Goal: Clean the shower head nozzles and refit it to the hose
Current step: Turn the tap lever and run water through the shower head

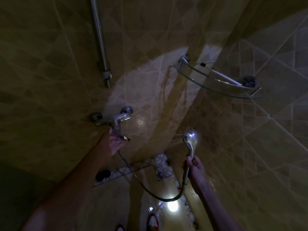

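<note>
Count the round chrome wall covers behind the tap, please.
2: one wall cover at the left end of the tap, above the left hand; one at its right end. None looks hidden.

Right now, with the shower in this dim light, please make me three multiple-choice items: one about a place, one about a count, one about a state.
1. Where is the glass shelf fixed?
A. in the wall corner, above the right hand
B. on the floor beside the drain
C. under the mixer tap

2. How many hands hold the shower head?
A. none
B. one
C. two

3. In what state is the hose?
A. coiled on the shelf
B. pulled straight and tight
C. hanging in a slack loop

Answers:
1 A: the shelf sits in the corner of the tiled walls, high on the right.
2 B: only the right hand grips its handle; the left hand is at the mixer tap.
3 C: the hose sags from the tap down toward the floor and up to the handle.
</note>
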`<state>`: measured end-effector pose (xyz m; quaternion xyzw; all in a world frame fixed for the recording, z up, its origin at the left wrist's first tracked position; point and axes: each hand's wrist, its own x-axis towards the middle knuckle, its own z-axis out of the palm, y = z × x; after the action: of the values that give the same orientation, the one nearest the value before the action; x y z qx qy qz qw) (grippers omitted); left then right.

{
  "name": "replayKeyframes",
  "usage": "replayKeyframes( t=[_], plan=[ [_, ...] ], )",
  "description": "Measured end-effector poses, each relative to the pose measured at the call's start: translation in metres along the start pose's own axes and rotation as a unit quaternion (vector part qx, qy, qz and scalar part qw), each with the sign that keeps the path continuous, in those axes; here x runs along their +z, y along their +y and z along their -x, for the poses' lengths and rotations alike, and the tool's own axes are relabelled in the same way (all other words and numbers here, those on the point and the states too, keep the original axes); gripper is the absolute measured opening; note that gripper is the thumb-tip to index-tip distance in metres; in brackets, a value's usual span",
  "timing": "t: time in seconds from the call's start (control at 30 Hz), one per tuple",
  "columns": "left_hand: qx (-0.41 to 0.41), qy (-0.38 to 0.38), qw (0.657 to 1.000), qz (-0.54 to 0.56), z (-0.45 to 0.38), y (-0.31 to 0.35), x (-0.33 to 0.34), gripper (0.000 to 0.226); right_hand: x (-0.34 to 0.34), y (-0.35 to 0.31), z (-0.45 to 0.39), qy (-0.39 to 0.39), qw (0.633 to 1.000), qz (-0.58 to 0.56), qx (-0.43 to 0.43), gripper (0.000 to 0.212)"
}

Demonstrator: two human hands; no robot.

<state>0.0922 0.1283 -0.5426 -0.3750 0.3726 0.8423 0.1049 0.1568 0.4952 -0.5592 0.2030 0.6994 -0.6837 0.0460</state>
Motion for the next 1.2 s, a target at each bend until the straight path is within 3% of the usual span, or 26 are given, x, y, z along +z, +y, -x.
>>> replayKeyframes(
  t=[0.23, 0.4, 0.57, 0.9, 1.07, 1.2],
  plan=[
    [-0.058, -0.045, 0.996, 0.048, 0.009, 0.007, 0.01, 0.065, 0.0, -0.002, 0.0, -0.005, 1.0, 0.001, 0.003, 0.012],
    [-0.047, -0.001, 0.997, 0.058, 0.021, 0.011, 0.015, 0.076, 0.001, -0.007, 0.005, 0.0, 1.0, -0.003, 0.006, 0.008],
    [-0.037, -0.008, 0.997, 0.064, 0.029, 0.012, 0.023, 0.045, -0.002, -0.007, 0.007, -0.002, 1.0, -0.003, 0.0, 0.01],
    [-0.029, -0.021, 0.997, 0.067, 0.03, 0.002, 0.023, 0.072, -0.003, -0.007, 0.006, -0.008, 1.0, -0.001, -0.027, 0.007],
    [-0.033, -0.02, 0.996, 0.076, 0.025, 0.003, 0.022, 0.047, -0.006, -0.003, 0.003, -0.007, 1.0, 0.002, -0.028, 0.008],
    [-0.037, -0.005, 0.996, 0.076, 0.02, 0.003, 0.023, 0.049, -0.008, 0.0, 0.002, -0.005, 1.0, 0.0, -0.022, 0.009]
  ],
)
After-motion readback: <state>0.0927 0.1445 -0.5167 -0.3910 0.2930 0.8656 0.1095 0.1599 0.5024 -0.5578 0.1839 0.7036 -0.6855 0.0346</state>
